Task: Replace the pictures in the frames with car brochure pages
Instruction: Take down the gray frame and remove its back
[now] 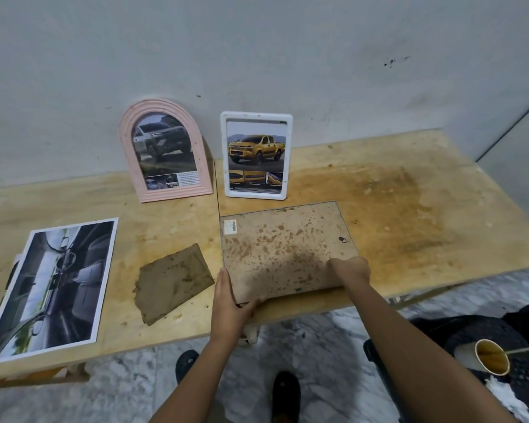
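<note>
Both forearms are stretched forward over the desk (409, 209). The near-left corner of the face-down frame (281, 248), laid flat at the desk's near edge, is gripped by the left hand (231, 303), fingers (254, 302) curled round it. Its near-right corner is pressed by the right hand (350, 268); how those fingers lie cannot be told. A silver-pickup page (162, 145) is held in the pink arched frame (177, 194) and a yellow-pickup page (256, 151) in the white frame (254, 193), both leaned against the wall (287, 56).

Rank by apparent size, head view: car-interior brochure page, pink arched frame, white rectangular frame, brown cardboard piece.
Car-interior brochure page
Pink arched frame
White rectangular frame
Brown cardboard piece
Frames stand farther back; real sizes unsure.
</note>
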